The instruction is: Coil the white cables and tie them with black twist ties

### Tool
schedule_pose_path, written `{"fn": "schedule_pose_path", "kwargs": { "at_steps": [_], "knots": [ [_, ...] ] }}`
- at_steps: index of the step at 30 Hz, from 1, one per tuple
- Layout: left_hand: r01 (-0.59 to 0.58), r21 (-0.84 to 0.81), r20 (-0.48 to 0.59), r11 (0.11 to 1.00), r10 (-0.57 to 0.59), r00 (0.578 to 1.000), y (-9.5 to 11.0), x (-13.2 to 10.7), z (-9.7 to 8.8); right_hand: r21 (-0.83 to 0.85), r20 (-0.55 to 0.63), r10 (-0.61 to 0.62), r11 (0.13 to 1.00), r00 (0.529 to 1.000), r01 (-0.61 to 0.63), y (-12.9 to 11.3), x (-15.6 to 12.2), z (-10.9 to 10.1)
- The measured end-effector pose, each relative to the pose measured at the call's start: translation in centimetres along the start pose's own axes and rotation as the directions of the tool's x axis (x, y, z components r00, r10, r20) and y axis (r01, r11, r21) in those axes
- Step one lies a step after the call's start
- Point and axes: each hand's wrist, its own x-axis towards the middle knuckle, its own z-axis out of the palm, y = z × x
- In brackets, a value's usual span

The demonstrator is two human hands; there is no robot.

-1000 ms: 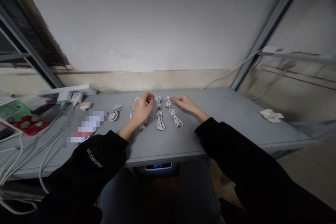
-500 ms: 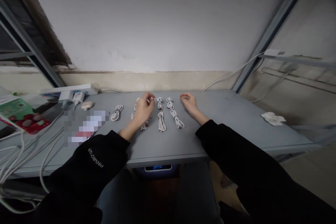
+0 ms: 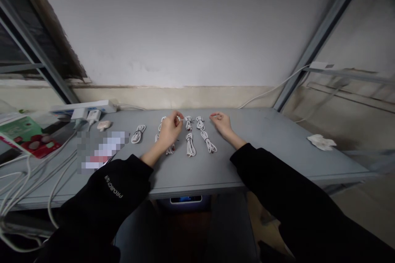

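Coiled white cables lie in two loose rows on our grey table, each bound with a black tie, spaced so the bundles stay separate. We have the hands apart. Left hand sits over the middle bundles, fingertips at the far row; we can't tell if it's pinching anything. Right hand is loosely curled just beyond the rows, empty as far as we can see. Open table runs right to the crumpled tissue; power strip sits at the far left edge.
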Motion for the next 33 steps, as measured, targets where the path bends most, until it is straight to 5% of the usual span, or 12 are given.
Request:
{"fn": "schedule_pose_path", "kwargs": {
  "at_steps": [17,33],
  "knots": [
    [-0.022,0.115,0.079,0.993,0.013,0.997,-0.26,-0.22,0.02,0.003,0.026,0.016,1.000,1.000,-0.016,0.43,0.09,0.12],
    [0.016,0.123,0.034,0.992,-0.020,0.999,0.29,-0.36,-0.17,-0.017,0.056,0.019,1.000,0.998,-0.019,0.16,-0.07,0.16]
  ]
}}
